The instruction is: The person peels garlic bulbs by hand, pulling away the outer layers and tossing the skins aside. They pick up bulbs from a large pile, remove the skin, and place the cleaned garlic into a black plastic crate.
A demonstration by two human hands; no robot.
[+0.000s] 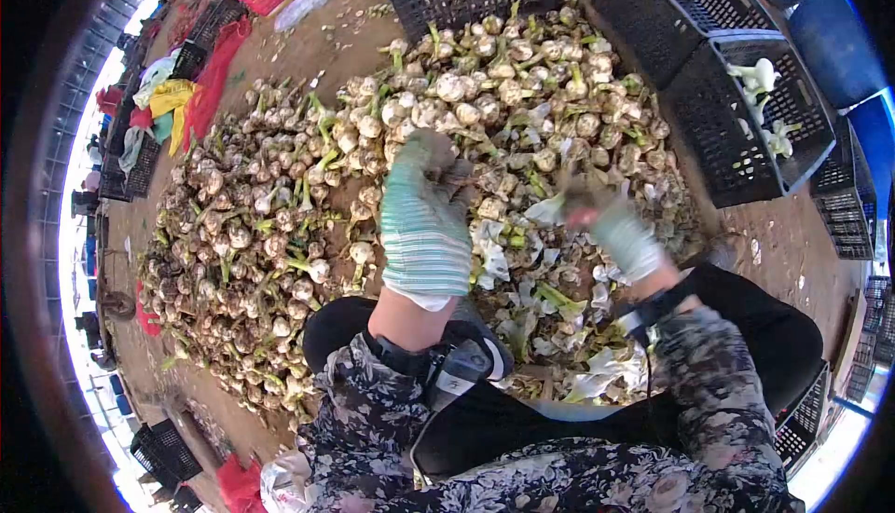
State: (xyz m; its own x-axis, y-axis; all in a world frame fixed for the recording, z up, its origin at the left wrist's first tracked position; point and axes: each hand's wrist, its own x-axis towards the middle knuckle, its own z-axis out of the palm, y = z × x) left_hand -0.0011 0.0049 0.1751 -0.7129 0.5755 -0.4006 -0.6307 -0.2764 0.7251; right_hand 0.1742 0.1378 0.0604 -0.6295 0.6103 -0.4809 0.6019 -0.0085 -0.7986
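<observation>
Garlic bulbs (485,94) lie heaped on the ground just past my knees, so both hands reach them easily. My gloved left hand (424,219) curls its grip over the heap's near edge; I cannot tell whether it pinches a bulb. My right hand (620,233) is blurred, its grip unreadable. A black crate (713,136) beside the heap keeps pale bulbs (760,75) apart.

left glove (424,224): knit cloth | crate (718,154): matt plastic mesh | garlic (522,94): papery skin

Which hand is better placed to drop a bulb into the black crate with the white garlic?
Probably the right hand: it is nearer the black crate, on that side. The left hand reaches into the garlic pile, farther from it.
</observation>
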